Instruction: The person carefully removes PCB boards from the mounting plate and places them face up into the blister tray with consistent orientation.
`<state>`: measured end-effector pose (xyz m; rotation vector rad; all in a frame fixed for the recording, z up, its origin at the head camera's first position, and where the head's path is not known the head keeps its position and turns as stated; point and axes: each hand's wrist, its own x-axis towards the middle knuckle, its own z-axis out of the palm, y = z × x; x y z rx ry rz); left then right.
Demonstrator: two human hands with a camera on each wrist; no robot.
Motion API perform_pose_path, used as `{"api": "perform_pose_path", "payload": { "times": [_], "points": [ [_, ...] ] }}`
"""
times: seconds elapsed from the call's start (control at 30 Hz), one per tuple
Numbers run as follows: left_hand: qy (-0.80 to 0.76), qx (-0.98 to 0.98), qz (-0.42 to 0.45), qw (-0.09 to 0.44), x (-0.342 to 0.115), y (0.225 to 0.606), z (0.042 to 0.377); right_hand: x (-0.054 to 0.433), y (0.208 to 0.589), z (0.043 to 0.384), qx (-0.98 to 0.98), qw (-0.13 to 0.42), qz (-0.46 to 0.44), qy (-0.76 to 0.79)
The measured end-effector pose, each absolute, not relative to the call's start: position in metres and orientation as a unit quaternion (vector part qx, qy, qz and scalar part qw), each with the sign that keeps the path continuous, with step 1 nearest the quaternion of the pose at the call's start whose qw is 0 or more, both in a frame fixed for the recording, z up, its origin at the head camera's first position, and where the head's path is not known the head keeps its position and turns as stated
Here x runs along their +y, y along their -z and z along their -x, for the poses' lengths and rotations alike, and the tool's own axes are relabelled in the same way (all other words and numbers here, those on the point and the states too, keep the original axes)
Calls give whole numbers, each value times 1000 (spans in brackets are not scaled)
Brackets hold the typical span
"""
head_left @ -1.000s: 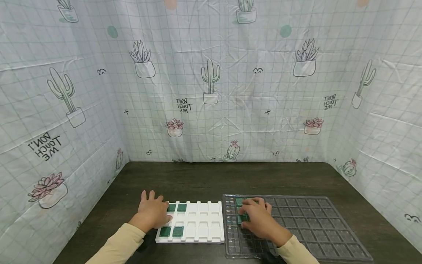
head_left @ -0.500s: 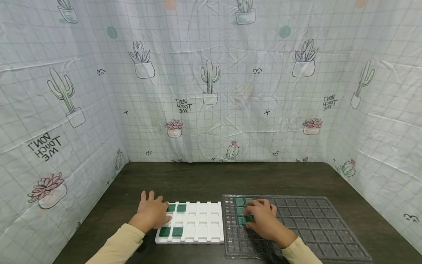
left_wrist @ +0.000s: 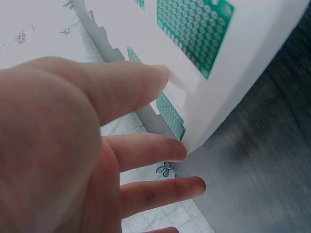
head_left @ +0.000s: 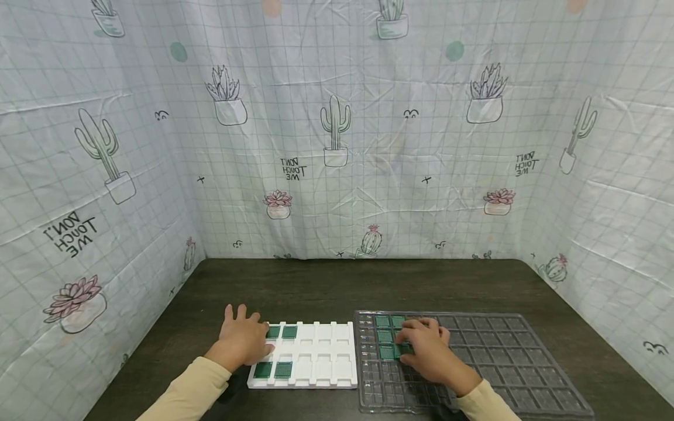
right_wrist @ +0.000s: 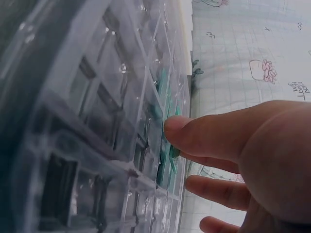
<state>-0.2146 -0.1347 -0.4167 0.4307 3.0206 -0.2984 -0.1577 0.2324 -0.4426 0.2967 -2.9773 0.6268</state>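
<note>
My left hand (head_left: 239,339) lies at the left end of a white slotted tray (head_left: 323,351), its fingers fairly straight and spread. In the left wrist view the thumb (left_wrist: 146,82) rests on the tray, and the index fingertip reaches its edge by a green perforated circuit board (left_wrist: 170,114). Green boards sit in the tray's left slots. My right hand (head_left: 429,351) is bent over a clear compartment tray (head_left: 495,356); thumb and index finger pinch a tilted green circuit board (right_wrist: 174,160), partly hidden by the thumb. Several more boards (head_left: 384,336) fill compartments left of the fingers.
Both trays lie side by side on a dark wooden table (head_left: 316,286), the white one left of the clear one. A white curtain (head_left: 389,193) printed with cacti encloses the back and both sides.
My right hand has shifted a little to the right over the clear tray, uncovering more green boards there. The left hand stays in place on the white tray.
</note>
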Motion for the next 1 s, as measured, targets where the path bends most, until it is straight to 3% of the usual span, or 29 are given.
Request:
{"api": "perform_pose_path", "payload": {
  "times": [1.0],
  "points": [
    [95, 985, -140, 25, -134, 414, 210, 241, 441, 158, -975, 32, -87, -201]
  ]
}}
